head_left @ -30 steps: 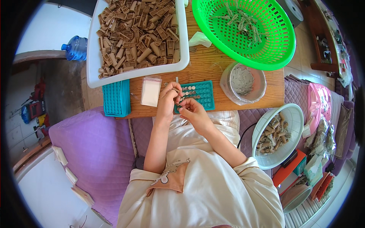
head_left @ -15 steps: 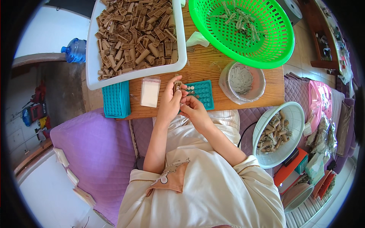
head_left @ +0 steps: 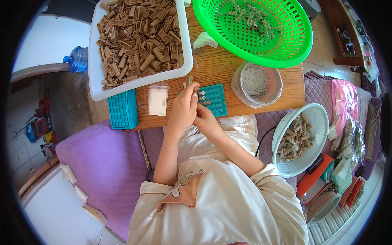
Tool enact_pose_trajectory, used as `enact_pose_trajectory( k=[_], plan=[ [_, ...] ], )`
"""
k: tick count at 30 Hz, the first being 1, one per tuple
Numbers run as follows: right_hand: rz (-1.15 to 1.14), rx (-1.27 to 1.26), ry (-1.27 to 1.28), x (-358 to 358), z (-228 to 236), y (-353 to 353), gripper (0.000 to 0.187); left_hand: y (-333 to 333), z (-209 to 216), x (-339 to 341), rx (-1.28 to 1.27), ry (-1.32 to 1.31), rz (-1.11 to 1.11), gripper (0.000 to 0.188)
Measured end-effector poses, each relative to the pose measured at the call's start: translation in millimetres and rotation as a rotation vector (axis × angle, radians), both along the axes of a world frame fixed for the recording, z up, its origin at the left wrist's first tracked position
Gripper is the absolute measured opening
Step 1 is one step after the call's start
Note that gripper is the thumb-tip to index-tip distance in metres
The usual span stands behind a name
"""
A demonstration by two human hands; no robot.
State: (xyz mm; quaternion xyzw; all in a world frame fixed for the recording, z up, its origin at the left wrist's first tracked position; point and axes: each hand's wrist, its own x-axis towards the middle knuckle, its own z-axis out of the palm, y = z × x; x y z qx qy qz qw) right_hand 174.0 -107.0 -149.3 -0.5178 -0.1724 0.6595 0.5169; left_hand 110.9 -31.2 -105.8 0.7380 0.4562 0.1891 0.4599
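at the wooden table (head_left: 293, 90), near purple seating (head_left: 102, 151), both hands (head_left: 183, 108) (head_left: 207, 121) meet.

Brown piece (head_left: 196, 89) partly behind fingers (head_left: 189, 90)

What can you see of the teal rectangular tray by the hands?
The teal rectangular tray looks like moulded plastic, with rows of round cells. It lies flat on the brown wooden table, near its front edge. Small pale round discs sit toward its left. The bare left hand and bare right hand hide part of its left end; whether they touch it cannot be told.
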Motion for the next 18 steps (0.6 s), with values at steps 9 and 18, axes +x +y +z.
enact_pose_trajectory(
  k=[9,18],
  plan=[
    [0.055,0.077,-0.197,2,-4,-1,0.020,6,3,6,0.035,0.130,-0.203,0.020],
    [0.046,0.139,-0.188,2,-9,-2,0.021,6,3,10,0.032,0.203,-0.263,0.019]
  ],
)
